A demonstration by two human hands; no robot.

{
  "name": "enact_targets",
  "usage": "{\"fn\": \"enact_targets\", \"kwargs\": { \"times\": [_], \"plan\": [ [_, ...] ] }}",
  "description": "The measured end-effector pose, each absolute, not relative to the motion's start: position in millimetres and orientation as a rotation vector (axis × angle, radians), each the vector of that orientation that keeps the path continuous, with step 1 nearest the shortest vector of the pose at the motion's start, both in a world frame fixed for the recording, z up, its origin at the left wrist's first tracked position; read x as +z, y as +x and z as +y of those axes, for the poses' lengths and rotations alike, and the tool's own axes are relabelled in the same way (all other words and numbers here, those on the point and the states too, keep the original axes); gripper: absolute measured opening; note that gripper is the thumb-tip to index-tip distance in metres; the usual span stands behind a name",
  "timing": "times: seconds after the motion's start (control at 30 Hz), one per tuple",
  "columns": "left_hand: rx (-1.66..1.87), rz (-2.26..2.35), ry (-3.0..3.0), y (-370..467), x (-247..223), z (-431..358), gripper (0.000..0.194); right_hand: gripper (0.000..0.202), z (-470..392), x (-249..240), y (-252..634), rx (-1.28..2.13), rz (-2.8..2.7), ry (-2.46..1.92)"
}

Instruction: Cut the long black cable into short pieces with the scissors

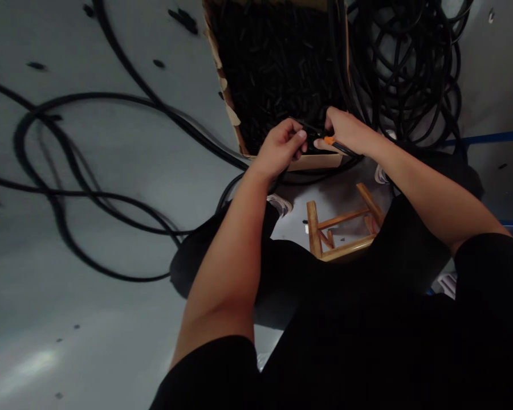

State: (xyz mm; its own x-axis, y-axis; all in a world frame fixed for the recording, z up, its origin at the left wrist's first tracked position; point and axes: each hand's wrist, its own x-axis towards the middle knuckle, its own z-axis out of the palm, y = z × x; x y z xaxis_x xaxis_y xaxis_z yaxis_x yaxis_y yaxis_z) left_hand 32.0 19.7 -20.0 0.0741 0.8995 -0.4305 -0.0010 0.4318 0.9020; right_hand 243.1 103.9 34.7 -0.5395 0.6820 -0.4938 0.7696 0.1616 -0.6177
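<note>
Over the near edge of a cardboard box (pixel 235 117), my left hand (pixel 282 145) is closed with thumb and fingers pinched on a black hose (pixel 284 171), which hangs down below the hand. Just to the right, my right hand (pixel 345 132) is wrapped round a hand tool with orange and black handles (pixel 328 140). Its dark jaw end lies close to my left fingertips, and I cannot make out whether it touches the hose. Many short black pieces (pixel 277 62) fill the box beneath both hands.
Long black hose (pixel 111 98) loops across the grey floor at left. A tangled coil of black hose (pixel 404 62) lies right of the box. Between my legs stands a wooden stool (pixel 340 219). Blue tape (pixel 496 137) marks the floor at right; small black scraps (pixel 159 63) are scattered about.
</note>
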Motion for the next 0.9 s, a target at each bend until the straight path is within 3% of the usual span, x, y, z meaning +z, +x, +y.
{"fn": "enact_targets", "kwargs": {
  "times": [0.4, 0.9],
  "plan": [
    [0.690, 1.121, 0.576, 17.7, 37.9, 22.0, 0.030, 0.040, 97.5, 43.7, 234.7, -1.554, 2.400, 1.380],
    [0.604, 1.127, 0.537, 18.9, 18.5, 19.6, 0.036, 0.032, 100.4, 66.2, 242.9, -1.287, 2.407, 1.242]
  ]
}}
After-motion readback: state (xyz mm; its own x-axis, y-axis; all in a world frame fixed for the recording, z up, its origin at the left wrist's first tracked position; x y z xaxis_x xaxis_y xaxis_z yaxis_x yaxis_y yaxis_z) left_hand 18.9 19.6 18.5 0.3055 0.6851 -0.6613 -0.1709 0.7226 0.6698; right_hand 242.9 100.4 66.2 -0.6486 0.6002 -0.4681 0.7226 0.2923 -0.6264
